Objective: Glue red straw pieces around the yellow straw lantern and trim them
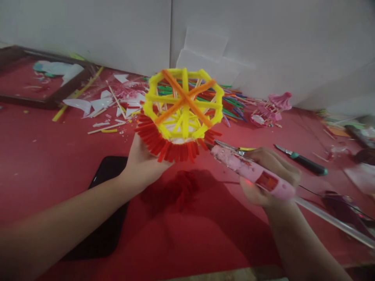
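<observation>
From where I stand, the left hand [146, 156] has the model [186, 97] up off the table [73, 164], its grip closed low on the left side, some fingers lost behind the red fringe [172, 152]. The yellow ring with its orange cross faces the worker, and the fringe's shadow falls on the red surface below.

The right hand [272, 162] is clasped round the pink glue gun [249, 168], a clear glue stick [336, 224] running out of its back. The gun's front end points at the fringe's right side; I can't tell if it touches. Metal blades, perhaps scissors [230, 146], show just beyond the gun, and whether that hand holds them too is unclear.

I'd judge this to be a gluing step at the fringe. The next move seems to call for a steady left grip, the nozzle brought to one strip's base, and fingers kept off the hot end. The blades so close could snag a strip.

The knife [301, 159] lies right of the hand, the pipe cleaners [234, 103] behind the model.
</observation>
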`<control>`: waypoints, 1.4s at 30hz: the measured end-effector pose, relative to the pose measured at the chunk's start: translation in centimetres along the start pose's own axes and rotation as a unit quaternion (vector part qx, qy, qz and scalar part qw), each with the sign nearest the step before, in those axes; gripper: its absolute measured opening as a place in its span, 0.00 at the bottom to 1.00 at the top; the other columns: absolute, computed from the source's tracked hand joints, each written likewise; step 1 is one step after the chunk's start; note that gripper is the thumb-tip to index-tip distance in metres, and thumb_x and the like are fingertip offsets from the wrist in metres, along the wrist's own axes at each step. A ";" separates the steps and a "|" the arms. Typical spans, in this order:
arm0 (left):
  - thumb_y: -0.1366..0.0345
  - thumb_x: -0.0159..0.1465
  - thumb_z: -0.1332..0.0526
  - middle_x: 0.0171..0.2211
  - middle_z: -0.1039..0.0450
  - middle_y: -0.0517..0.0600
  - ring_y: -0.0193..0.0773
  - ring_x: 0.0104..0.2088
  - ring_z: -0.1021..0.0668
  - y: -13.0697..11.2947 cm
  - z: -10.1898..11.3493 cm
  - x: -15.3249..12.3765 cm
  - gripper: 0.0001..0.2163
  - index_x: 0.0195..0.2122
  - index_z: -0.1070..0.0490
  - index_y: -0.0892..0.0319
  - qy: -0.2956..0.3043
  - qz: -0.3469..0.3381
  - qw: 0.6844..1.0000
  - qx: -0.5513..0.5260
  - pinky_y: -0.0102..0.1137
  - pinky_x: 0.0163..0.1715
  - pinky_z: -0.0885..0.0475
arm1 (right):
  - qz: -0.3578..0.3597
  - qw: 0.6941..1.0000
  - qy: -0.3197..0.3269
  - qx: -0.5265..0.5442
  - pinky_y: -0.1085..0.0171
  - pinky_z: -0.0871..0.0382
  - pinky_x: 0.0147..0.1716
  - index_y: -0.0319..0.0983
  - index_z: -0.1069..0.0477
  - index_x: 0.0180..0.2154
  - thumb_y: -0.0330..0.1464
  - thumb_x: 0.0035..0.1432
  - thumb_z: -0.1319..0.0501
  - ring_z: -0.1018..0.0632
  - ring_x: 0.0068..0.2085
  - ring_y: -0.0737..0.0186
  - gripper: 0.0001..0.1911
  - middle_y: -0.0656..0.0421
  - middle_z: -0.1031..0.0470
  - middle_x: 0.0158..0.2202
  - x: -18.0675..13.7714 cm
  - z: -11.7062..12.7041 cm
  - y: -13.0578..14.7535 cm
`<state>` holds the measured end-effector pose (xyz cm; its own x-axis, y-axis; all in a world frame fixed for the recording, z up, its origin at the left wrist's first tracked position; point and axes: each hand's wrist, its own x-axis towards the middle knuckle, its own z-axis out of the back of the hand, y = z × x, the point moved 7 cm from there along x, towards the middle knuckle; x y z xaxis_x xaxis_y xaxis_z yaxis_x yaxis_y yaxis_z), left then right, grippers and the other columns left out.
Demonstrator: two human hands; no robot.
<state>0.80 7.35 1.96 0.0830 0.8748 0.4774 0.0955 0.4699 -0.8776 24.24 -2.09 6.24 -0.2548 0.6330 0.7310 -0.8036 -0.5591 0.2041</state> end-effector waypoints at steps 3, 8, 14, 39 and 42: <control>0.61 0.43 0.17 0.42 0.14 0.48 0.56 0.50 0.14 0.4 0.6 -0.3 0.29 0.46 0.23 0.47 -0.047 0.015 0.999 0.007 0.52 0.58 0.19 | 0.008 0.997 0.074 -0.026 0.61 0.33 0.28 0.43 0.28 0.38 0.29 0.55 0.39 0.23 0.27 0.60 0.07 0.60 0.23 0.27 0.0 -1.2 -0.6; 0.60 0.42 0.17 0.44 0.14 0.48 0.57 0.50 0.15 1.4 1.4 -0.5 0.30 0.46 0.24 0.49 -0.106 0.028 0.994 0.003 0.56 0.53 0.17 | -0.053 0.957 0.271 -0.084 0.54 0.27 0.44 0.40 0.26 0.51 0.26 0.53 0.43 0.18 0.44 0.51 0.22 0.52 0.17 0.44 -1.2 -4.1 -2.7; 0.64 0.42 0.16 0.46 0.15 0.48 0.58 0.53 0.16 2.2 1.8 -0.7 0.28 0.43 0.24 0.49 -0.104 0.041 0.994 0.012 0.57 0.56 0.19 | -0.075 0.923 0.369 -0.080 0.47 0.31 0.54 0.40 0.26 0.55 0.20 0.51 0.47 0.23 0.55 0.47 0.31 0.49 0.23 0.55 -2.3 -5.6 -3.0; 0.61 0.47 0.18 0.46 0.15 0.51 0.56 0.55 0.17 0.5 0.6 -0.2 0.29 0.48 0.26 0.50 -0.024 -0.007 1.000 0.011 0.53 0.56 0.19 | -0.016 0.962 0.222 0.160 0.58 0.31 0.43 0.42 0.26 0.37 0.28 0.67 0.41 0.25 0.40 0.61 0.06 0.58 0.24 0.38 0.8 -4.3 4.8; 0.59 0.48 0.18 0.44 0.15 0.54 0.57 0.52 0.16 0.3 -0.1 -0.4 0.27 0.47 0.25 0.52 -0.003 -0.037 0.999 -0.012 0.55 0.57 0.19 | -0.062 0.985 0.109 0.117 0.57 0.29 0.40 0.42 0.26 0.36 0.28 0.65 0.38 0.23 0.39 0.60 0.04 0.59 0.24 0.36 1.6 -2.6 4.2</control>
<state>0.86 7.09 1.53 0.0698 0.8387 0.5402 0.1259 0.5298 -0.8387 19.06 -2.09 6.56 -0.2920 0.7902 0.5388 -0.6970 -0.5616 0.4459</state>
